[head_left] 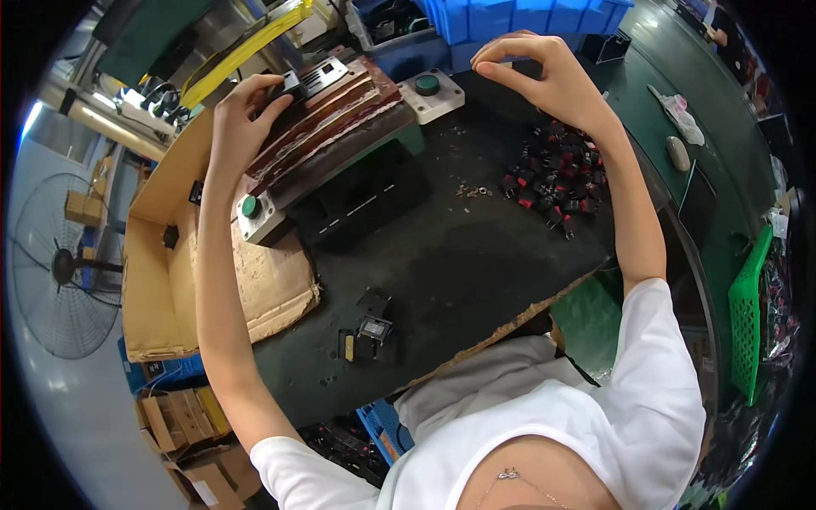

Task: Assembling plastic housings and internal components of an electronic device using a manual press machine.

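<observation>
1. The black rubber-topped desk (450, 255) carries everything; take the brown stepped press fixture (327, 127) at its far left as the landmark for all else.
2. Left of the fixture, an open brown cardboard box (161, 280) hangs past the desk edge, well placed to take finished pieces.
3. Behind the fixture and to its right stand blue plastic bins (510, 17).
4. Two grey button boxes with green push buttons flank the fixture: one at its near left corner (255, 214), one at its far right corner (431, 92).
5. Well to the right of the fixture lies a loose heap of small black-and-red switch parts (557, 183).
6. The left hand (242, 119) rests on the far left end of the fixture, its fingers closed around a small black rectangular part (293, 85) that sits just beside the pale slotted plate (325, 76) on top. Judged from this, the piece should be seated flat and square before any press.
7. The right hand (544, 76) hovers right of the fixture, above the heap, thumb and forefinger pinched together; whether they clamp anything I cannot tell.
8. Nearer the person than the fixture, a few small black housings (367, 331) lie loose on the desk.
</observation>
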{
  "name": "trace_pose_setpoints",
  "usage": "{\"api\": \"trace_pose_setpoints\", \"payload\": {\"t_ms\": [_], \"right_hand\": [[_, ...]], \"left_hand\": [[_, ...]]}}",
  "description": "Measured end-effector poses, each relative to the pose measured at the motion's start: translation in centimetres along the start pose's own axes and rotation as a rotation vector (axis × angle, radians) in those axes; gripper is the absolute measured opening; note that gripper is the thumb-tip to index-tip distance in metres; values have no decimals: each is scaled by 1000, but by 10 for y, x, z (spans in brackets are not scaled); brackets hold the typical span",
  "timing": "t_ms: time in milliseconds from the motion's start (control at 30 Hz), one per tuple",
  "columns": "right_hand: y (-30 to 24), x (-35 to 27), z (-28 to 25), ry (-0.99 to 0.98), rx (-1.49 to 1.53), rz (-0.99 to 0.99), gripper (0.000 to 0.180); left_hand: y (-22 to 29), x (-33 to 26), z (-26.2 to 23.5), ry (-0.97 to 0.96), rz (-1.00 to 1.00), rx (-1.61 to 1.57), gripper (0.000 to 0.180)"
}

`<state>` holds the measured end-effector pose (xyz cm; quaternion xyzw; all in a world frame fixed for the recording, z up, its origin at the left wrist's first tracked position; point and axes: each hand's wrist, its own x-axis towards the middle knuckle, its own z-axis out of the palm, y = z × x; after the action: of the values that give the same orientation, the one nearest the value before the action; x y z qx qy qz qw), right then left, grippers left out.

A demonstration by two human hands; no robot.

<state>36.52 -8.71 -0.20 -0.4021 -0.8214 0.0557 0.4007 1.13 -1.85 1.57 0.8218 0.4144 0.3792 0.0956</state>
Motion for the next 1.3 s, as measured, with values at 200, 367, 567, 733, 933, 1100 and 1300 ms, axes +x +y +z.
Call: {"api": "trace_pose_setpoints", "payload": {"t_ms": [200,367,567,733,933,1100,1300], "right_hand": [[24,-19,-16,-304,-67,34,27],[38,-24,-40,-672,-22,188,30],[38,-20,-30,-793,62,251,33],[45,-28,-33,-783,2,345,28],[33,-5,-21,-580,232,45,33],[-10,2,-4,-338,456,94,25],[6,-7,18,-49,1597,466,33]], "left_hand": [[12,-2,3,-44,-237,-222,30],[6,0,-1,-99,-174,-91,24],[17,-13,-3,17,66,149,22],[82,-42,-6,-135,38,25,15],[128,-106,-1,-979,52,-36,34],[121,-130,3,-1087,9,41,39],[103,-135,5,-996,124,-34,36]]}}
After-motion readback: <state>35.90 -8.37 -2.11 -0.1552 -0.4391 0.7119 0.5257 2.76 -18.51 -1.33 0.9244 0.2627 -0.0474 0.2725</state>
